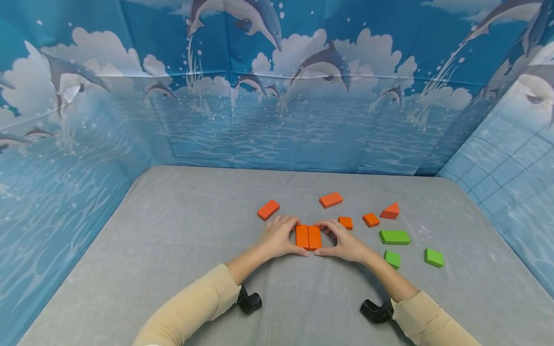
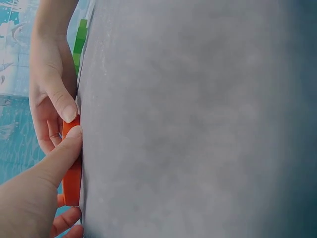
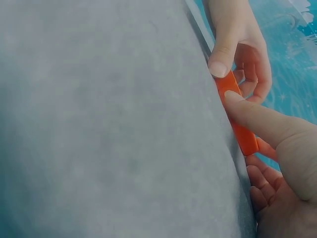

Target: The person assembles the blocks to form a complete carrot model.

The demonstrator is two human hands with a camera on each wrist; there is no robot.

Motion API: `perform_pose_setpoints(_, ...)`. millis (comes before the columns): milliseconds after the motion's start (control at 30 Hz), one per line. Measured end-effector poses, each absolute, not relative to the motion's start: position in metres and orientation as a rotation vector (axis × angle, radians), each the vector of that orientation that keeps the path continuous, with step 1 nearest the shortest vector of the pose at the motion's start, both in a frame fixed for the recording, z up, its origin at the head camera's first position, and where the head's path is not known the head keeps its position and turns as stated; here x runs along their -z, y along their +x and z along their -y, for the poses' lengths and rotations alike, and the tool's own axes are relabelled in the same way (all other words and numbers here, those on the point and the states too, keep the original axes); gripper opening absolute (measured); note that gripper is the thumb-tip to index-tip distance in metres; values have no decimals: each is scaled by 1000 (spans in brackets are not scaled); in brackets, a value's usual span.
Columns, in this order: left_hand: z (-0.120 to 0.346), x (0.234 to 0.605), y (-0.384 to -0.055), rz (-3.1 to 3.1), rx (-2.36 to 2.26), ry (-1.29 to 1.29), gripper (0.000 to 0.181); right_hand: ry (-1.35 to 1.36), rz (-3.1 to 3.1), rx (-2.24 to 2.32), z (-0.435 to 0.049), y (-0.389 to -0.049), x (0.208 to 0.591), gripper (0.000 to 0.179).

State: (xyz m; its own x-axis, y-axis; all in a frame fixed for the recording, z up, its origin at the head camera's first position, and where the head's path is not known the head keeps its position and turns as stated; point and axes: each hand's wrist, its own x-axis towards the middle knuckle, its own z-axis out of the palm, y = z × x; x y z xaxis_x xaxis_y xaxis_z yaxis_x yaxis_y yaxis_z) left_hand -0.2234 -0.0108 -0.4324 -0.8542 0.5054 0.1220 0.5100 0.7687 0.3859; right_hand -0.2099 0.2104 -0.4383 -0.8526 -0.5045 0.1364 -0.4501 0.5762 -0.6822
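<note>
Two orange rectangular blocks lie side by side on the grey cloth, long edges together. My left hand [image 1: 279, 239] grips the left block [image 1: 301, 237] between the thumb at its near end and the fingers at its far end. In the same way my right hand [image 1: 344, 244] holds the right block [image 1: 315, 237]. Both thumbs press the near faces of the orange blocks [image 2: 73, 183] in the left wrist view. In the right wrist view the thumbs rest on the front of the orange blocks [image 3: 243, 136], with the fingers partly hidden behind.
Beyond the hands lie orange rectangular blocks [image 1: 268, 210] [image 1: 331, 200], smaller orange blocks [image 1: 346, 222] [image 1: 371, 220] and an orange triangular block [image 1: 390, 211]. Green blocks [image 1: 394, 237] [image 1: 392, 259] [image 1: 434, 257] sit at the right, one beside the right forearm. A dolphin-print curtain [image 1: 277, 134] borders the table [image 1: 195, 206].
</note>
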Motion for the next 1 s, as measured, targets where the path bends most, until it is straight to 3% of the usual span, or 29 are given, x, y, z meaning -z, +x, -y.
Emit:
perform_pose_setpoints(433,19,429,-228,2959,822,-945,79,-817,-2712,1142,-212,-210,438,62)
perform_pose_setpoints(567,36,421,-243,2858,1054,-1041,74,-783,-2712,1138,-209,-208,436,62)
perform_pose_setpoints(733,65,416,-266,2717,1197,-947,63,-776,-2705,1158,-202,-199,421,61)
perform_pose_setpoints(1000,95,423,-290,2838,1203,-949,66,-805,-2711,1158,-204,-200,424,60)
